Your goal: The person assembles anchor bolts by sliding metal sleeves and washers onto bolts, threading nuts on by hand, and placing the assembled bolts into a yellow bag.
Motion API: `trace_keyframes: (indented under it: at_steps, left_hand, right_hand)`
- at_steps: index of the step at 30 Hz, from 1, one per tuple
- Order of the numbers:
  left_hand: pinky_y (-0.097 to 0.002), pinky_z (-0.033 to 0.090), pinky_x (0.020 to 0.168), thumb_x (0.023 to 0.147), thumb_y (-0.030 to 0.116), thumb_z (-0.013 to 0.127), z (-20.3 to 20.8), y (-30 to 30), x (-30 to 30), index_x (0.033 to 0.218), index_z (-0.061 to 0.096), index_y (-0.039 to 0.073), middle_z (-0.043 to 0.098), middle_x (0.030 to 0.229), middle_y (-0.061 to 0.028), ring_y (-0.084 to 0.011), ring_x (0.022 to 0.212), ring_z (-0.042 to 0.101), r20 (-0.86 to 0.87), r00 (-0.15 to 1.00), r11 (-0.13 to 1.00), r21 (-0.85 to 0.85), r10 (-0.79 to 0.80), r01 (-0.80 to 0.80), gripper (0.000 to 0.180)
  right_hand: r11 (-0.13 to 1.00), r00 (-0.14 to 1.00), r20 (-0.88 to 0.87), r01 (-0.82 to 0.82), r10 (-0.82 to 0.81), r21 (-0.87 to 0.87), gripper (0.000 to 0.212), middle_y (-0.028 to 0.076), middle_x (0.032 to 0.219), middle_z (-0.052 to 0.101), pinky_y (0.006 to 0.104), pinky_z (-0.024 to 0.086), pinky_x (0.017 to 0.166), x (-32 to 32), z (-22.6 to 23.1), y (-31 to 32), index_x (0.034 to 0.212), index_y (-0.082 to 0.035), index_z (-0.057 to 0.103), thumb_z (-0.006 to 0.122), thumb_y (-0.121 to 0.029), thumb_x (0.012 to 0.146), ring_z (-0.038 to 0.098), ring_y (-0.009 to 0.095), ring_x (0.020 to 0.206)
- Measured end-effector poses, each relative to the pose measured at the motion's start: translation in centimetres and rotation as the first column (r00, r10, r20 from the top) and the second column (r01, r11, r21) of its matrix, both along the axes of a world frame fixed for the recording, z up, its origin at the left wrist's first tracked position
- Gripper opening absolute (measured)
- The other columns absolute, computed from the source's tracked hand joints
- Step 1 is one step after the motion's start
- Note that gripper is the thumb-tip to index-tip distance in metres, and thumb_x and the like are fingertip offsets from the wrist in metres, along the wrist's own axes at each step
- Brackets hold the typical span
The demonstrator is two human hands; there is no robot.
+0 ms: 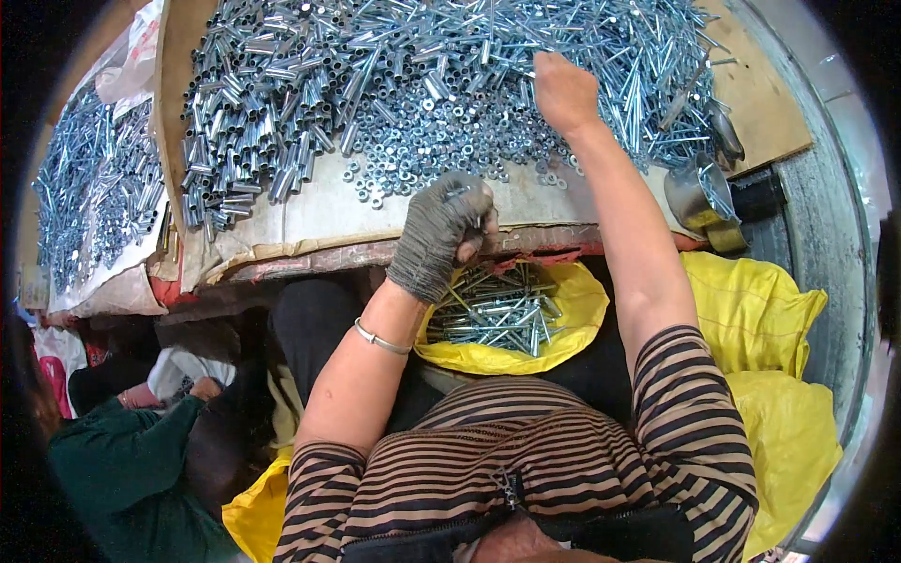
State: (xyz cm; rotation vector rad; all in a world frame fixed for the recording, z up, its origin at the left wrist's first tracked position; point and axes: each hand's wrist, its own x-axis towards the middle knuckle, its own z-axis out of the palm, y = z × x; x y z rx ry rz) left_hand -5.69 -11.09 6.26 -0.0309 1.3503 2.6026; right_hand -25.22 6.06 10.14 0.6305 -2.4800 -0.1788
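My left hand [443,230], in a dark grey glove with bare fingertips, is closed above the table's front edge. Whatever its curled fingers hold is hidden. Farther out, my bare right hand [566,94] is closed over the heap, where long thin bolts [648,80] meet small nuts [422,141]. Its fingers face away, so I cannot make out what they grip. Short metal sleeves [282,103] are piled to the left of the nuts. Below my left hand, a yellow sack [587,314] in front of my body holds assembled bolts [497,314].
A metal cup [690,197] with bolts stands at the table's right edge, near a dark-handled tool [725,131]. Yellow sacks [779,422] lie at my right. A cardboard divider [172,103] separates another hardware heap [94,188]; a person in green [131,469] sits at left.
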Motion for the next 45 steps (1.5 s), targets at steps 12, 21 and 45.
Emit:
trace_keyframes:
  at_steps: [12, 21, 45]
  left_hand:
    - [-0.0208, 0.041, 0.041, 0.088, 0.024, 0.056, -1.7, -0.7, 0.0, 0.118, 0.052, 0.002, 0.062, 0.087, -0.0101, -0.0100, 0.054, 0.051, -0.038, 0.999, 0.931, 0.364, -0.028, 0.040, 0.038]
    - [-0.0242, 0.050, 0.046, 0.089, 0.017, 0.050, -1.1, -0.8, 0.9, 0.121, 0.044, -0.003, 0.061, 0.101, -0.0239, -0.0182, 0.062, 0.060, -0.081, 0.997, 0.859, 0.510, -0.008, 0.048, 0.038]
    - [-0.0218, 0.040, 0.046, 0.087, 0.025, 0.059, -5.2, 4.3, 2.0, 0.093, 0.056, 0.010, 0.055, 0.070, 0.0012, -0.0042, 0.056, 0.046, 0.004, 0.982, 0.922, 0.344, -0.190, 0.178, 0.016]
  right_hand:
    - [0.293, 0.950, -0.143, -0.225, 0.278, -0.929, 0.007, 0.003, 0.072, 0.059, 0.0242, 0.048, 0.050, 15.7, 3.1, 2.9, 0.091, -0.002, 0.052, 0.057, -0.005, 0.088, 0.060, 0.008, 0.061]
    - [0.774, 0.914, 0.243, -0.110, 0.325, -0.623, 0.011, 0.016, 0.072, 0.060, 0.0376, 0.045, 0.056, 19.5, -1.9, 0.9, 0.087, -0.005, 0.051, 0.059, -0.014, 0.086, 0.059, 0.035, 0.065]
    - [0.747, 0.906, -0.177, -0.418, 0.384, -0.516, 0.025, 0.013, 0.085, 0.059, 0.0323, 0.048, 0.071, 20.3, 0.3, -5.1, 0.097, -0.004, 0.058, 0.068, -0.019, 0.079, 0.060, 0.026, 0.082]
